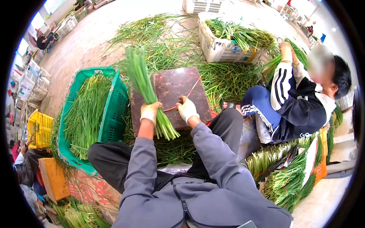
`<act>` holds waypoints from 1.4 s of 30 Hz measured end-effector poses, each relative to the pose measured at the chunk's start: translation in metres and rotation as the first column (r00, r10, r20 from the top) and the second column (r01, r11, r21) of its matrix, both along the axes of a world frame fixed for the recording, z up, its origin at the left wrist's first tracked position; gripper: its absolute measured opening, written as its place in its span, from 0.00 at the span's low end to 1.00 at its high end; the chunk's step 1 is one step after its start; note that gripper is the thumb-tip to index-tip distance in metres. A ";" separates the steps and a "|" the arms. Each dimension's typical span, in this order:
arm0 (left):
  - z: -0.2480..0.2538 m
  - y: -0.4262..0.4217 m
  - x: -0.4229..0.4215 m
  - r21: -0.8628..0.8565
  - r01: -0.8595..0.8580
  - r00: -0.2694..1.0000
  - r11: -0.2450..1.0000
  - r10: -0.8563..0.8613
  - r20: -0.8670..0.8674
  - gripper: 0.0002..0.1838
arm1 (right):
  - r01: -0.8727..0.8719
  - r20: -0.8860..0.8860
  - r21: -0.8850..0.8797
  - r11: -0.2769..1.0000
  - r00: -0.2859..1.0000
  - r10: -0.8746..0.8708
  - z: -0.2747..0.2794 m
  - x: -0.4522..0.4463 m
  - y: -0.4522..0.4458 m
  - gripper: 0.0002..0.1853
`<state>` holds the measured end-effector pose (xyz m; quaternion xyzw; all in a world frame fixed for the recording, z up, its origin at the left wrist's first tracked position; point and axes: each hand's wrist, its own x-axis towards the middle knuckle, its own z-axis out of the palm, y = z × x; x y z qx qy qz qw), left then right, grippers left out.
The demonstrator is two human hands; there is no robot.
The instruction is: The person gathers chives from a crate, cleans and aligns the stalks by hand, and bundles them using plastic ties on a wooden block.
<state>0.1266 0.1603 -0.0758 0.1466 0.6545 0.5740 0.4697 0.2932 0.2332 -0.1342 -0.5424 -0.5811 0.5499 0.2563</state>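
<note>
My left hand (150,111), in a pale glove, is closed around a bunch of garlic chives (141,78). The bunch is tilted, its blurred leafy tops pointing away from me and its cut ends (166,128) toward my lap. My right hand (187,109), also gloved, pinches a thin red tie (194,87) just right of the bunch. One end of the tie runs up and right across the dark board (178,81); another reaches left toward the stalks. Whether it circles them, I cannot tell. Both hands are above the board's near part.
A green crate (106,114) of loose chives stands left. Beyond the board, chives litter the floor, and a white crate (216,51) holds more. At right, a seated person (300,102) handles greens. Tied bunches (283,182) lie at lower right; a yellow crate (41,130) is far left.
</note>
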 end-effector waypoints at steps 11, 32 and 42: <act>-0.043 0.068 0.081 -0.335 -0.149 0.633 0.931 -0.171 -0.755 0.60 | -0.060 0.389 0.327 0.943 0.918 -0.076 0.033 0.049 0.009 0.24; 0.057 -0.313 -0.291 -0.509 -0.450 0.467 0.734 -0.293 -0.834 0.47 | -0.157 -0.244 0.247 0.956 0.945 0.218 0.055 -0.032 -0.048 0.20; -0.025 -0.290 -0.282 -0.830 -0.403 0.255 0.385 -0.824 -0.506 0.66 | -0.175 -0.188 0.180 0.968 0.960 0.208 0.048 -0.044 -0.056 0.21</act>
